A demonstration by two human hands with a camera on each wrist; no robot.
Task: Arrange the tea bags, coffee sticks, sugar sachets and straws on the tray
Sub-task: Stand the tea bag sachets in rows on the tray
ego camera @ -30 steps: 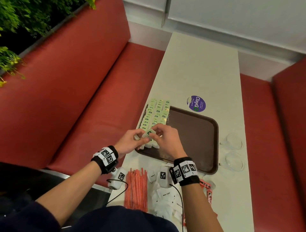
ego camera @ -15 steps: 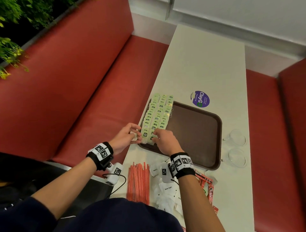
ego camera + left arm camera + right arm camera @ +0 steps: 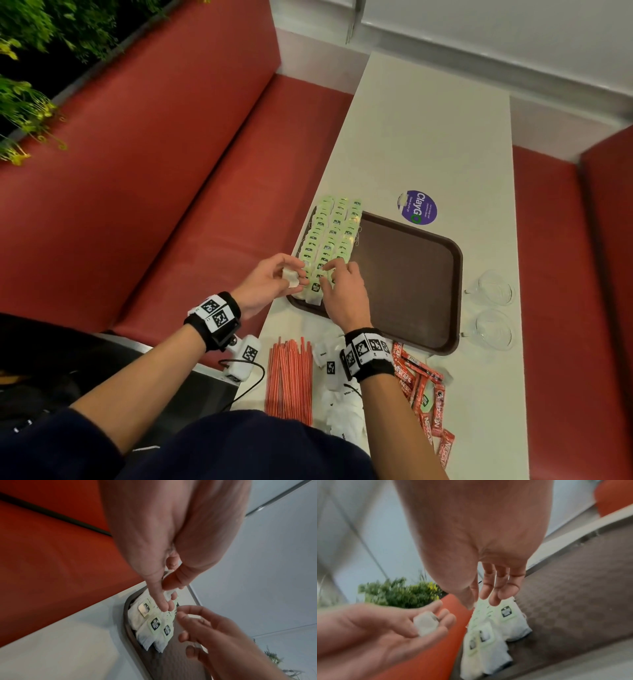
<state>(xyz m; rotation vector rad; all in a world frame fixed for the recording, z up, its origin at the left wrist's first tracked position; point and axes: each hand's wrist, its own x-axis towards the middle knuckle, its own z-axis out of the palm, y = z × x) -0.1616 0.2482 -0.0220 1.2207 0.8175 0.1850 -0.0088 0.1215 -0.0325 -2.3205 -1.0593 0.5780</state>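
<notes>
A brown tray [image 3: 411, 274] lies on the white table [image 3: 428, 137]. Rows of green-tagged tea bags [image 3: 330, 236] fill its left side. My left hand [image 3: 274, 279] hovers just left of the tray's near corner and holds a white tea bag [image 3: 290, 277] in its curled fingers; the bag shows in the right wrist view too [image 3: 426, 623]. My right hand [image 3: 342, 284] reaches over the nearest tea bags [image 3: 154, 626] with fingers extended, touching the top of the near row. Red straws [image 3: 291, 377], white sugar sachets [image 3: 342, 407] and red coffee sticks [image 3: 424, 387] lie near me on the table.
Two clear glass cups [image 3: 495, 308] stand right of the tray. A purple round sticker [image 3: 418, 207] is on the table beyond it. Red bench seats [image 3: 205, 205] flank the table. The tray's right part is bare.
My left hand has drawn slightly left with a tea bag in it. My right hand has stayed over the near tea bags, fingers spreading out. The camera has shifted.
</notes>
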